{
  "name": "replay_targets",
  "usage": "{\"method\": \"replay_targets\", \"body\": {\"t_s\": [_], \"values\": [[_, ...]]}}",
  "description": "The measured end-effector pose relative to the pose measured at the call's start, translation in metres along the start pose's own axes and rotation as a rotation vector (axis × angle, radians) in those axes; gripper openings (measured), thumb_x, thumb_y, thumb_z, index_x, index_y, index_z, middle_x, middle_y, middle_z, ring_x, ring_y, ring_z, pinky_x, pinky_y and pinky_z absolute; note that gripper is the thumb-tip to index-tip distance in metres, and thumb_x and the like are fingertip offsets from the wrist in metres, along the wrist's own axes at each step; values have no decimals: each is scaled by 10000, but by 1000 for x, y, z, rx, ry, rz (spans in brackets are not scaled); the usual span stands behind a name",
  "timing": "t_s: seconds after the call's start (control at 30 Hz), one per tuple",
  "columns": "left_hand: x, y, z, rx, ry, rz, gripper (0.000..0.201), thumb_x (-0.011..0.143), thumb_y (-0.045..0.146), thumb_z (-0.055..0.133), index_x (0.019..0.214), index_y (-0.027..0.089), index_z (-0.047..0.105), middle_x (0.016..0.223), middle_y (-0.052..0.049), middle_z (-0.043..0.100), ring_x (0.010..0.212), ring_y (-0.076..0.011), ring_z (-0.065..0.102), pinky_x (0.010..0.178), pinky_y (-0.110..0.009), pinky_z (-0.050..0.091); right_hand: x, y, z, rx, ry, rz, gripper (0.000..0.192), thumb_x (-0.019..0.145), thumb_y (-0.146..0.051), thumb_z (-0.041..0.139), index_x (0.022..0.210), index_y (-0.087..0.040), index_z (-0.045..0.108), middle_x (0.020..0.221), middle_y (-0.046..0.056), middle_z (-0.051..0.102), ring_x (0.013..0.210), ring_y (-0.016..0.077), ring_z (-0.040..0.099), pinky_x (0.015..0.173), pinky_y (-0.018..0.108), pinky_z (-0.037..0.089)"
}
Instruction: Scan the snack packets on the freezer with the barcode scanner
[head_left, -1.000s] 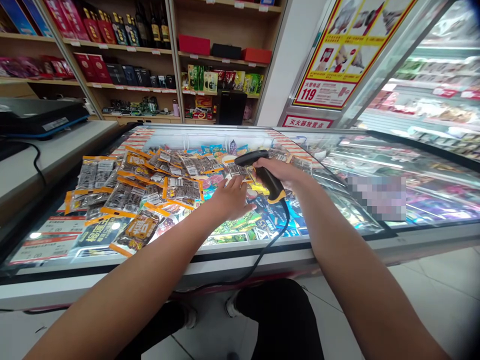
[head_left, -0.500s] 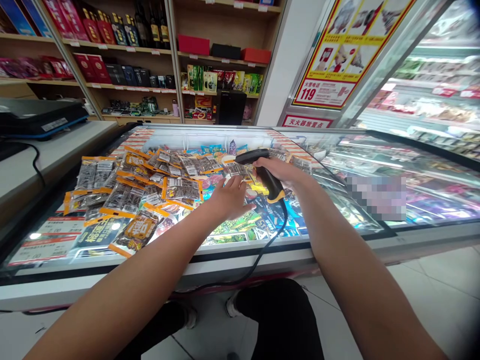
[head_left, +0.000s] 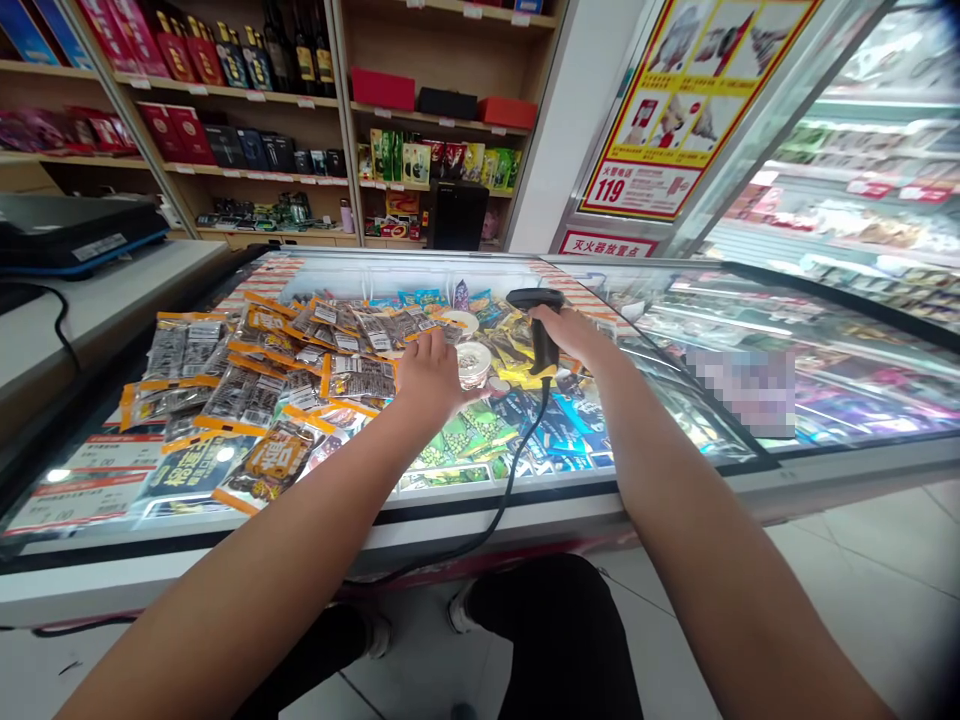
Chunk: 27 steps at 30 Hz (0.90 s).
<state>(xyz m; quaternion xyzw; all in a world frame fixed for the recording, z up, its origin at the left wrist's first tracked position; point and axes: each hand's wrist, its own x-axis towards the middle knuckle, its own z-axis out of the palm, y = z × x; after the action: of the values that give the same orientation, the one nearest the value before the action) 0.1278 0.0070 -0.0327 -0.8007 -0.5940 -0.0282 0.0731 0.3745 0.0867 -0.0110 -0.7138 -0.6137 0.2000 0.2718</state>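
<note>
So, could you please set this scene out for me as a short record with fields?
Right grip: bare hand around a black-and-yellow scanner
Cable: runs from the scanner over the case's front edge
Left grip: bare hand beside orange-ended packets; whether it holds one is hidden
Packets: piled on a glass-topped case
Under glass: packaged goods
Background: stocked shelves, poster

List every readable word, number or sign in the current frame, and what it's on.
"火警电话" – poster
"119" – same poster, below that
"灭火器放置点" – sign under the poster
Too small or blurred to read reliably: packets, price cards, shelf tags, device label, the poster's remaining print.
Scanner: no text readable.
</note>
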Motion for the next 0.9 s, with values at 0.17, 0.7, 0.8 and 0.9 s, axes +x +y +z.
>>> {"method": "replay_targets", "body": {"t_s": [0.17, 0.7, 0.8, 0.9], "values": [[-2, 4, 2, -41, 94, 189, 777, 994, 617, 490, 1562, 88, 458, 1642, -229, 404, 1507, -378, 383, 1239, -476, 282, -14, -18, 11, 248, -129, 55, 341, 878, -564, 621, 879, -224, 649, 813, 53, 679, 766, 231, 625, 701, 318, 489], [4, 28, 14, -356, -5, 416, 780, 1050, 505, 428, 1670, 77, 226, 1779, -193, 129, 1654, -294, 135, 1321, -412, 205, -31, -39, 3, 639, -380, 234, 201, 925, -380, 634, 824, -207, 611, 640, 62, 670, 539, 185, 625, 489, 277, 532], [2, 28, 11, -268, -46, 231, 808, 1040, 574, 415, 1644, 52, 287, 1761, -243, 158, 1644, -374, 140, 1309, -502, 212, -29, -37, 5, 606, -398, 252, 196, 912, -383, 663, 833, -212, 607, 685, 74, 704, 546, 188, 639, 462, 275, 531], [0, 27, 9, -208, -119, 224, 891, 1028, 648, 368, 1664, 36, 248, 1758, -249, 156, 1626, -413, 185, 1290, -526, 250, -28, -37, 9, 587, -409, 242, 199, 925, -380, 648, 833, -206, 618, 702, 85, 717, 546, 186, 640, 447, 273, 531]]}}
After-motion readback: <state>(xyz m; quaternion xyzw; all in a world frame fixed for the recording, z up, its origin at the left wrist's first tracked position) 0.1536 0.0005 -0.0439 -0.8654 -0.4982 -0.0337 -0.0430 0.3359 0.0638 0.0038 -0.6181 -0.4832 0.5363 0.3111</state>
